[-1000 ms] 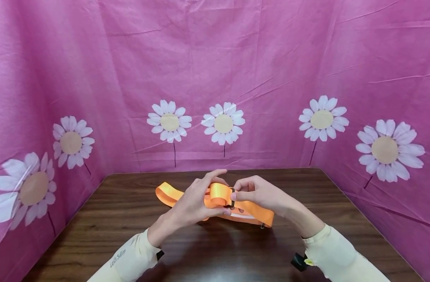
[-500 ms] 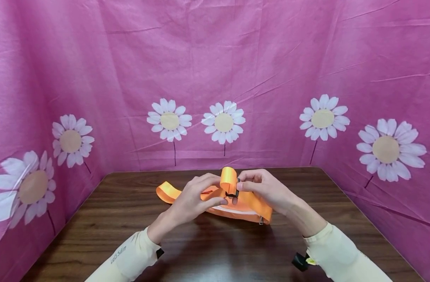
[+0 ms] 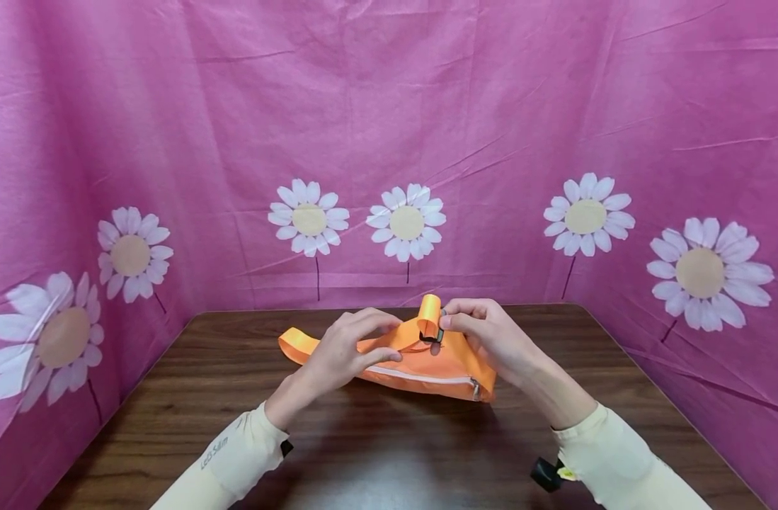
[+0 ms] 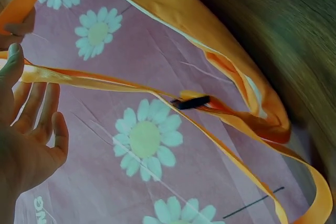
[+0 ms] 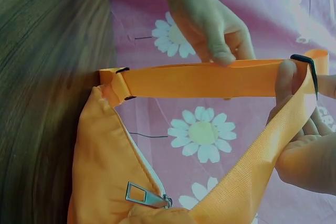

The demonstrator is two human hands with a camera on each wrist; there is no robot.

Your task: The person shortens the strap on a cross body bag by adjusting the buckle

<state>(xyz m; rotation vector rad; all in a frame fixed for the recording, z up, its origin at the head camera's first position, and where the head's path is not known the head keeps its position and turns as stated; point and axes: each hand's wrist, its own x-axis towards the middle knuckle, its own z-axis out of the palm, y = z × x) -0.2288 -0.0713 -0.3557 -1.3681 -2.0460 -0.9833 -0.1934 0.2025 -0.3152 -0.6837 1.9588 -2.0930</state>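
An orange waist bag (image 3: 408, 367) with a white zipper stands on the table under both hands. My right hand (image 3: 506, 343) pinches a black strap slider (image 5: 313, 72) between thumb and fingers, and a short loop of orange strap (image 3: 430, 310) rises from it. To the left, my left hand (image 3: 339, 350) holds the strap lightly; in the right wrist view its thumb lies on the strap's upper edge, with the fingers mostly hidden behind. A second black buckle (image 4: 191, 102) sits farther along the strap. The metal zipper pull (image 5: 139, 194) hangs at the bag's end.
The brown wooden table (image 3: 376, 453) reaches out to a pink curtain (image 3: 389, 127) printed with white daisies, which encloses the back and both sides. A strap loop (image 3: 296, 345) extends left of the bag. Dark wrist devices (image 3: 546, 474) show beneath the sleeves.
My right hand has moved slightly right with the slider, and the strap loop has gone up and right. The left hand has slipped off the loop onto the strap; more of the bag's front shows.
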